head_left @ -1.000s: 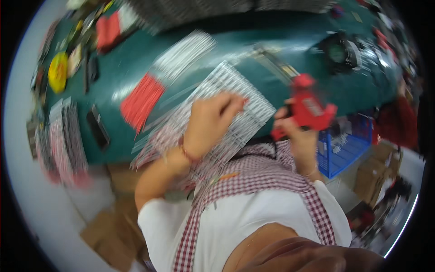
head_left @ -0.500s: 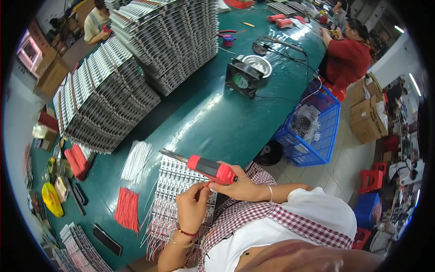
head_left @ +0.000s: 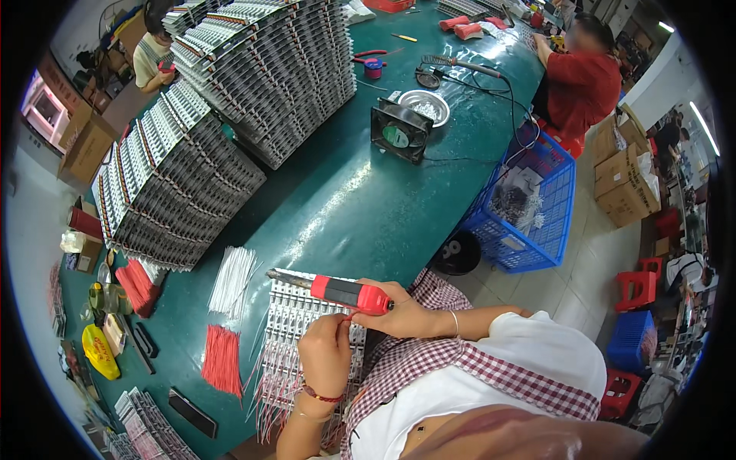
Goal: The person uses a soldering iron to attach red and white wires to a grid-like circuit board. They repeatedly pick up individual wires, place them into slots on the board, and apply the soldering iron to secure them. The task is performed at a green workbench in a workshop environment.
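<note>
- Soldering iron (head_left: pixel 337 290), red-handled with metal tip pointing left, lies level over the panel of white strips (head_left: pixel 295 337) at the near edge of the green table (head_left: pixel 360 207).
- Right hand (head_left: pixel 399 313) is clenched around its handle.
- Left hand (head_left: pixel 326 354) pinches something small just beneath; what, cannot tell.
- Red wires (head_left: pixel 224 359) and white wires (head_left: pixel 232 280) lie left.

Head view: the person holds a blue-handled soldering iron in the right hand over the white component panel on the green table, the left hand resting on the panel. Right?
Not quite. In the head view the soldering iron has a red handle, not blue. The rest stands: the right hand holds it over the white component panel on the green table, and the left hand rests on the panel.
</note>
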Tool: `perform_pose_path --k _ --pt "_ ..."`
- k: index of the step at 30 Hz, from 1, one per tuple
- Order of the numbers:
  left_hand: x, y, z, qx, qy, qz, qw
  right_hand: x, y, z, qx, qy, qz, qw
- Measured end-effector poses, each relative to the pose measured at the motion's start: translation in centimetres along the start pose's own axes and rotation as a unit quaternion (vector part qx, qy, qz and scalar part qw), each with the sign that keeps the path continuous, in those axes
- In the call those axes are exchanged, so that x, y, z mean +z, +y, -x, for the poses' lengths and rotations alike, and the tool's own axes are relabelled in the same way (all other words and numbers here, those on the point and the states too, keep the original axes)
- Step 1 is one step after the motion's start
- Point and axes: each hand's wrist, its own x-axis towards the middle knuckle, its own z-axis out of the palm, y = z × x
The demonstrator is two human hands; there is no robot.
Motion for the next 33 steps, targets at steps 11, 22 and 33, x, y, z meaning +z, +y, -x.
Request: perform_pose_path --k 11,22,33 --pt "0.4 0.7 0.1 -0.022 0.007 0.037 0.999 -0.8 1.3 -0.6 -0.003 -0.049 -0.039 0.998" --pt "0.3 0.7 0.7 -0.080 0.004 0.127 0.989 -0.3 1.9 0.0 0.030 -0.029 -0.075 0.996" --pt "0.1 1.0 0.8 -0.029 0.047 0.073 0.996 -1.4 0.9 -1.3 0.139 -0.120 -0.250 0.951"
